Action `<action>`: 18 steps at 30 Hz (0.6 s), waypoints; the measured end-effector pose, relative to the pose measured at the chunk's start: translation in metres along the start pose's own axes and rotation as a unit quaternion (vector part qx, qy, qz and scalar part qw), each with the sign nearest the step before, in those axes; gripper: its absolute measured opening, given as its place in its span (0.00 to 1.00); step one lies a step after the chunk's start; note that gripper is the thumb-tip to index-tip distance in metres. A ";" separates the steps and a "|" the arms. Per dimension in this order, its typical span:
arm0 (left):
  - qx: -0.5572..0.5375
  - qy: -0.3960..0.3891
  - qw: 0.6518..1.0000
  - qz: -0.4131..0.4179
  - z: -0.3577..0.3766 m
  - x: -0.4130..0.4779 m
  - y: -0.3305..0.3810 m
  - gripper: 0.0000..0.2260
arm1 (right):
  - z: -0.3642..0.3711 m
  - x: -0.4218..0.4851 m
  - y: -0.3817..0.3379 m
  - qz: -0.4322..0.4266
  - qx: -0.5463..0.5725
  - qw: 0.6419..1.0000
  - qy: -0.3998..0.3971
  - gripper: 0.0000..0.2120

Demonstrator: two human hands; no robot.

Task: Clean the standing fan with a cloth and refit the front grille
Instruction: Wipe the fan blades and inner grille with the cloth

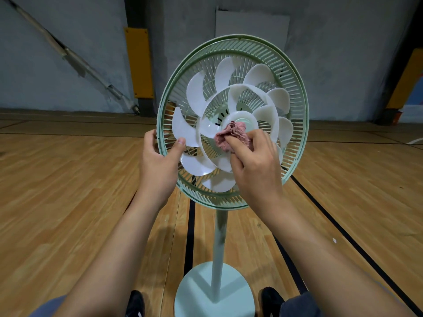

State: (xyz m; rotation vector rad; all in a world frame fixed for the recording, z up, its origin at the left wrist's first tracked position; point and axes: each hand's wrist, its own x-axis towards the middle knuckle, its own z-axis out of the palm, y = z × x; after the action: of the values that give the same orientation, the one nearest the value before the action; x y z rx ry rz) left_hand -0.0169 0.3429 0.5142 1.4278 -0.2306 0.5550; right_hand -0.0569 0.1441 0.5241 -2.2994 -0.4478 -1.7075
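Centrally, a standing fan (231,124) is seen upright on a wooden floor (68,202), w/ pale green rear guard (295,106), white blades (195,92) exposed and no front grille fitted over them. The front grille is not seen anywhere in view. The fan head is carried on a pale pole (218,252) rising from a round pale base (196,291), which is set on the floor between two dark shoes (135,303).

L side: the rim of the guard is gripped by the left hand (160,156), fingers curled round the outer edge at approx. mid-height, thumb laid over the front, its tip touching the tip of one blade.

R side: a crumpled pink cloth (231,136) is held by the right hand (256,163), fingers curled round it, and is pressed against the white hub (242,121) at the centre of the blades. Part of the cloth is hidden under the fingers; the lower R blades are covered by the hand and wrist.

Bkgd: a grey wall (332,53) is seen behind the fan, w/ a pale board (251,26) leaned or fixed against it directly above the guard's top edge. A yellow padded post (139,62) is seen to the L of the fan, and a taped diagonal bar (75,56) is run down the wall further L. Black lines (190,229) are marked on the floor, passing under the fan. Blue-grey trousers (299,305) are visible at the bottom edge, by the shoes.
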 end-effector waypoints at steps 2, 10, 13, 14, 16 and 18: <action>-0.002 0.001 1.000 -0.003 0.000 0.001 0.000 0.13 | 0.001 0.006 0.000 -0.004 -0.006 1.000 0.005 0.14; -0.009 -0.004 1.000 -0.004 0.001 0.000 0.000 0.14 | -0.004 0.038 -0.005 0.004 -0.001 1.000 -0.010 0.08; -0.010 -0.009 1.000 -0.004 0.002 0.000 0.001 0.14 | -0.006 0.052 -0.002 0.034 0.004 0.999 -0.023 0.08; -0.011 -0.009 1.000 -0.003 0.002 0.000 0.001 0.14 | -0.007 0.055 0.000 0.041 0.007 0.999 -0.029 0.09; -0.013 -0.008 1.000 -0.003 0.002 0.001 0.001 0.13 | -0.007 0.056 0.001 0.047 0.014 0.998 -0.042 0.11; -0.013 -0.009 1.000 -0.004 0.001 0.001 0.001 0.13 | -0.008 0.054 0.004 0.054 0.026 0.997 -0.048 0.12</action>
State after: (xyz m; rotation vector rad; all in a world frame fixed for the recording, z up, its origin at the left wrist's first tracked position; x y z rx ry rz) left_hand -0.0160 0.3420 0.5161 1.4087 -0.2464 0.5308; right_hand -0.0478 0.1434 0.5785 -2.3310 -0.3753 -1.5232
